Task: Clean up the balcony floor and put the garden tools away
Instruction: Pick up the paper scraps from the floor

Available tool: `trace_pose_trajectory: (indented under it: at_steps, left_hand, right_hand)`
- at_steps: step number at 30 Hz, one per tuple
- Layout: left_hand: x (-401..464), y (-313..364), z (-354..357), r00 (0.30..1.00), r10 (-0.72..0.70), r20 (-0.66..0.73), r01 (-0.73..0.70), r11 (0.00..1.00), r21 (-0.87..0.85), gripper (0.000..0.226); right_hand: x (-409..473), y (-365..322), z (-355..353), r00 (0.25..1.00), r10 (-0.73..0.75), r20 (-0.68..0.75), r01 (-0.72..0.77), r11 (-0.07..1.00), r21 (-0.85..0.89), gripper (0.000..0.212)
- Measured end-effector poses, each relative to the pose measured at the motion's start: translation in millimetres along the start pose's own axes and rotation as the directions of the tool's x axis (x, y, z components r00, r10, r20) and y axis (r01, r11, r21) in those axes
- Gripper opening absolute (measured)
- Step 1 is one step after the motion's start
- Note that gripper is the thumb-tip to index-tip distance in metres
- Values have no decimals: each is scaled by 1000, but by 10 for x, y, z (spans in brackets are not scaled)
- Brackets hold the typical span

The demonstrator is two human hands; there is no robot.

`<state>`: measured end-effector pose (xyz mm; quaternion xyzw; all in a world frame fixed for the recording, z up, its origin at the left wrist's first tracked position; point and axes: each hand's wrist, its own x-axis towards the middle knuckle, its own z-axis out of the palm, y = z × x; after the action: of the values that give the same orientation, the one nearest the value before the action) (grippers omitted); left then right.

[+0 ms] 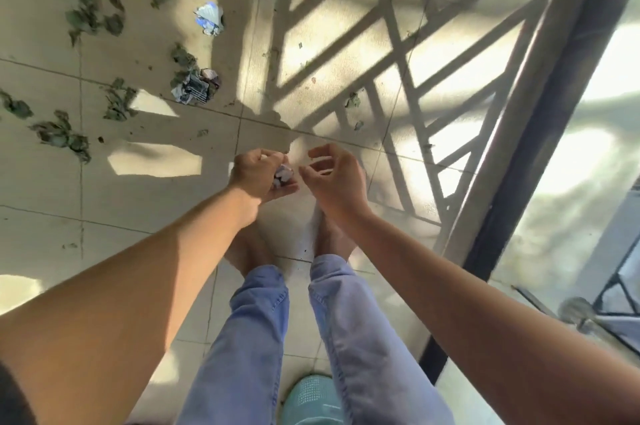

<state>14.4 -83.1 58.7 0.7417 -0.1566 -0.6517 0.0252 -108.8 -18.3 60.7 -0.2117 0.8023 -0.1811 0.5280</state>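
Tiled floor [145, 182] beyond the fingers — leaves [62, 137] and two paper scraps [195, 88] still uncollected. Left hand [258, 175] curled round a paper wad [283, 175]; right hand [332, 175] beside it, fingers loosely apart, empty — cleanup barely begun.

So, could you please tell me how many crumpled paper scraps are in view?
3: one held in the left hand as a paper wad, one blue-white scrap on the tiles farther out, and one striped scrap between them. Leaves may hide more.
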Motion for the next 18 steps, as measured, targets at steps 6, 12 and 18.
trace_pose_trajectory:
  at_steps: [6, 12, 18]
  left_hand:
    - [174, 63, -410, 992, -45, -117, 31, 993, -113, 9]
    - [404, 80, -820, 988, -83, -129, 53, 974, -219, 8]
    - [630, -57, -1166, 988, -71, -140, 23, 948, -319, 10]
  right_hand:
    - [465, -367, 381, 959, -265, 97, 282, 891, -355, 18]
    - [1044, -822, 1204, 826, -491, 278, 561, 662, -497, 37]
    - [1331, -935, 1701, 860, -497, 120, 456, 640, -619, 65]
